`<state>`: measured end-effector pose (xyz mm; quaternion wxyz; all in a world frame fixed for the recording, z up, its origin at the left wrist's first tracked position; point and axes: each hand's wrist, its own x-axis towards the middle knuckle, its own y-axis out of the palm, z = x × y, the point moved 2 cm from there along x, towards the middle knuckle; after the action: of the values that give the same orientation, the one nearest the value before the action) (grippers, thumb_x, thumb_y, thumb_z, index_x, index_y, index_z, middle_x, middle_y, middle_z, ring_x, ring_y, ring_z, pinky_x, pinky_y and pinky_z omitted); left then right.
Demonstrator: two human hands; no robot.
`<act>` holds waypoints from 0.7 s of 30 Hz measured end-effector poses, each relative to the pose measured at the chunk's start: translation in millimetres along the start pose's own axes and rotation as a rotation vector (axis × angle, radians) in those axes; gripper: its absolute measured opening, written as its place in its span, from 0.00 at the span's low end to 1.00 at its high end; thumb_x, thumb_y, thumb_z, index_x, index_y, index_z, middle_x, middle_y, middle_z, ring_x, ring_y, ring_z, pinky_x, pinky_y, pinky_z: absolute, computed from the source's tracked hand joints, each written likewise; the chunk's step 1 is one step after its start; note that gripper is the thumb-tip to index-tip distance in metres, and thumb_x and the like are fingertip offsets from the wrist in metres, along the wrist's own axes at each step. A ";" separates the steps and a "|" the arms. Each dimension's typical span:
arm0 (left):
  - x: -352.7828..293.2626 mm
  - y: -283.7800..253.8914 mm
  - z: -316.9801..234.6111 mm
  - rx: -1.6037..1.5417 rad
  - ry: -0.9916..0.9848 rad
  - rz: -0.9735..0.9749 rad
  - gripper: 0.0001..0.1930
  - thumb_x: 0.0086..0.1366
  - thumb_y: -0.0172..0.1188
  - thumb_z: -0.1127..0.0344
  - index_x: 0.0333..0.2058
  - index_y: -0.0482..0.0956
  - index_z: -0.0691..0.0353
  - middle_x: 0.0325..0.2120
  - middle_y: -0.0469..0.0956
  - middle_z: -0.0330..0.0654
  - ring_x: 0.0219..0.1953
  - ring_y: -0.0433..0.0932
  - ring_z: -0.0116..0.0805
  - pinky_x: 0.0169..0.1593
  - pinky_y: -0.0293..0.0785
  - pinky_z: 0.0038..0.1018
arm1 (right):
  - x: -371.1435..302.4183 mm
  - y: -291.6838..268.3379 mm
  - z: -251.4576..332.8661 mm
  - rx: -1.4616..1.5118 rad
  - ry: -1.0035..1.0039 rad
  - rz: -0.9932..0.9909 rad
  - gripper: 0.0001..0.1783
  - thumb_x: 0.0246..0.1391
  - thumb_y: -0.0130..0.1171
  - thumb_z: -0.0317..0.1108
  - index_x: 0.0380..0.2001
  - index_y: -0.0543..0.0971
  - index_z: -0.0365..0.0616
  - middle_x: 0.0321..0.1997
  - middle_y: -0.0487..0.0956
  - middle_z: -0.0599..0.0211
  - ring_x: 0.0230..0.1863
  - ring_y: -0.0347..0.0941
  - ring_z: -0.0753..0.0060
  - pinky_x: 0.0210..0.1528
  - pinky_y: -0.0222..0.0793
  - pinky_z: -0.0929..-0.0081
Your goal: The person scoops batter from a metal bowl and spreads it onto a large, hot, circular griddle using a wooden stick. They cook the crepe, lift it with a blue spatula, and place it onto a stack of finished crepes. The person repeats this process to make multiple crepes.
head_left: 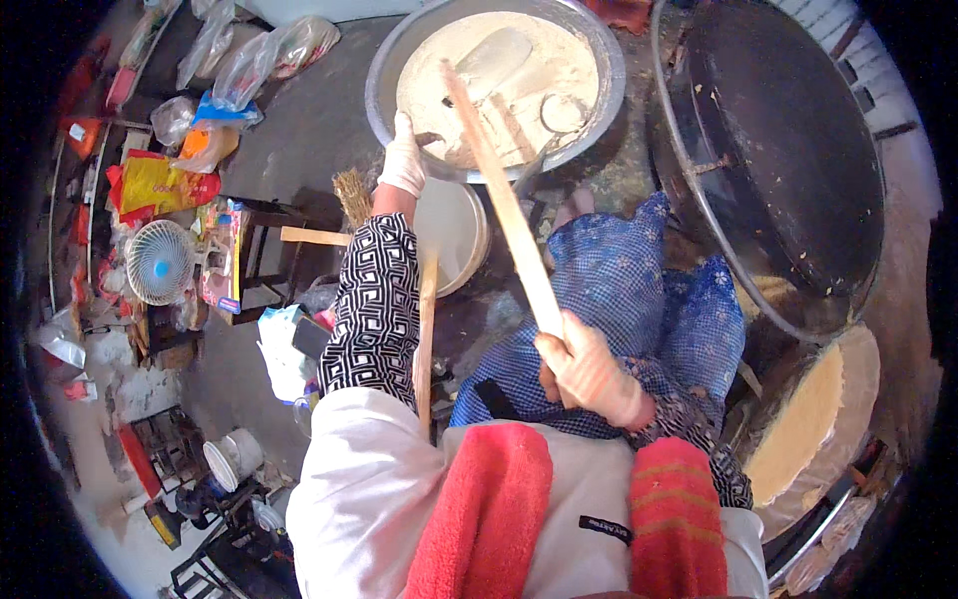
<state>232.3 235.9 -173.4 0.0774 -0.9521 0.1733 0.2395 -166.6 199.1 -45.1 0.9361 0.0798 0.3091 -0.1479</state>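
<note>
A wide metal basin (375, 100) at the top middle holds a pale tan powdery or pasty mass (439, 60). A clear scoop-like piece (499, 58), a short wooden piece (514, 130) and a small round cup (564, 113) lie in it. My gloved left hand (402, 165) is closed at the basin's near left rim; a small dark shape by its fingers is unclear. My gloved right hand (594, 377), in front of my lap, grips the lower end of a long flat wooden stick (509, 215). The stick slants up and left, its far end over the basin.
A large round black griddle (788, 150) stands at the right, above a round tray of tan food (813, 439). Below the basin sits a pale bucket (449, 235), near another wooden stick (426, 339). A fan (161, 262), plastic bags (244, 70) and a white bucket (232, 457) lie leftward.
</note>
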 end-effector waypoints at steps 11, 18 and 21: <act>-59.5 -18.5 -24.1 -0.398 -0.154 0.312 0.37 0.70 0.38 0.34 0.58 0.73 0.63 0.66 0.63 0.50 0.72 0.51 0.41 0.69 0.42 0.51 | 169.6 40.8 -73.0 -0.617 -0.505 -0.501 0.09 0.67 0.49 0.37 0.37 0.72 0.44 0.17 0.72 0.69 0.13 0.68 0.72 0.13 0.60 0.70; -39.7 -58.5 1.3 -0.204 0.205 -0.144 0.21 0.64 0.64 0.50 0.36 0.84 0.67 0.30 0.81 0.42 0.31 0.76 0.31 0.36 0.73 0.29 | 182.5 28.6 -65.8 -0.817 -0.502 -0.393 0.13 0.64 0.50 0.38 0.36 0.73 0.37 0.13 0.72 0.62 0.14 0.71 0.59 0.18 0.66 0.60; -70.6 -38.7 -15.5 -0.183 0.363 -0.150 0.20 0.66 0.63 0.57 0.49 0.78 0.66 0.42 0.80 0.41 0.44 0.75 0.30 0.49 0.70 0.27 | 158.4 23.4 -16.8 -0.804 -0.476 -0.457 0.14 0.61 0.51 0.38 0.35 0.73 0.34 0.15 0.77 0.60 0.17 0.76 0.54 0.21 0.71 0.57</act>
<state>195.0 288.9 -123.3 -0.0243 -0.9929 0.0906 0.0727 -47.1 189.3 -152.5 0.8810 -0.3914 0.1295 -0.2320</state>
